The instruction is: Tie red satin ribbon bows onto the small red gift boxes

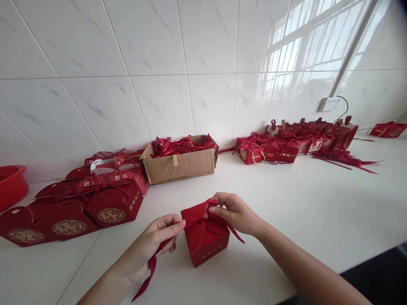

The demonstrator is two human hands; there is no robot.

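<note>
On the white counter in front of me stands a small red gift box point(208, 243) with gold lettering on its front and folded petal flaps on top. A red ribbon point(150, 271) crosses over the top of the box. My left hand point(162, 235) pinches one length of it at the box's left edge, and its tail hangs down below the fingers. At the top right of the box, my right hand point(233, 212) pinches a loop of the same ribbon between thumb and fingers. Another tail hangs over the box's right side.
Larger red boxes point(111, 207) with gold emblems stand at left, beside a red basin point(12, 186). A cardboard box point(181, 167) full of red ribbons sits against the tiled wall. Several small red boxes point(270, 150) and loose ribbons point(343, 156) lie at right, below a power socket point(330, 103).
</note>
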